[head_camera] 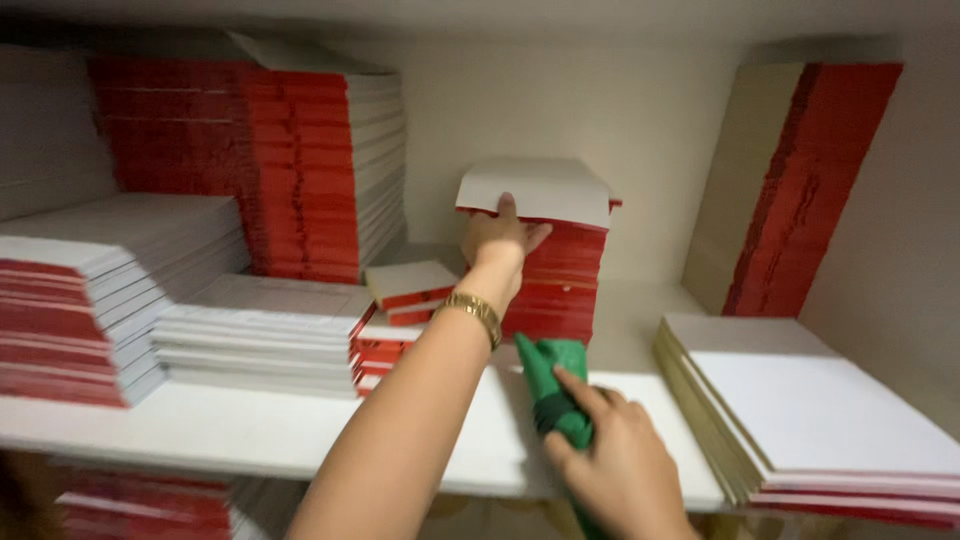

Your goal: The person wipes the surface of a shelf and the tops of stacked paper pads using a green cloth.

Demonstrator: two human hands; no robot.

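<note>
My left hand [500, 240] is stretched up to the middle of the frame, fingers spread flat against the front of a white sheet [540, 188] that tops a red-edged stack [560, 280] at the back of the shelf [250, 430]; the hand presses on it rather than closing around it, and a gold wristband [474, 311] sits just below on the wrist. My right hand [620, 465] is low in the frame, right of centre, closed around a bunched green cloth [555, 385] whose upper end pokes out toward the base of that same red-edged stack, close to it, though I cannot tell whether it touches. Just left of my left forearm lie a few small red-and-white packs [405, 290], stacked loosely on each other. Further left, a flat white pile [265, 335] rests on the shelf, and beyond it, at the left edge of the frame, a taller pile with red edges [70, 300]. Behind these, in the upper left, a tall block of red and white layers [270, 170] rises nearly to the shelf above. At the lower right, a broad stack of white sheets with tan edges [800, 410] lies flat, and above it, in the upper right, a tan and red bundle [790, 180] leans upright against the side wall. Below the shelf edge, at the bottom left, more red stacks [150, 505] show on a lower level.
</note>
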